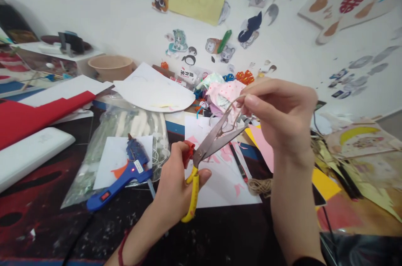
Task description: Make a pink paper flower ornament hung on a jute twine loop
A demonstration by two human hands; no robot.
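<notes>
My left hand is closed around a pair of scissors with yellow handles. Their blades are spread apart and point up to the right. A small crumpled red piece shows at the fingers of this hand; how it is held is partly hidden. My right hand pinches a thin brown twine between thumb and forefinger. The twine hangs in a loop down between the scissor blades. Below lies a white sheet of paper with pink paper scraps on it.
A blue glue gun with a lit light rests at the left on white paper and a clear bag. A twine bundle lies at the right. Behind are a clay-coloured pot, red sheet and white rounded card.
</notes>
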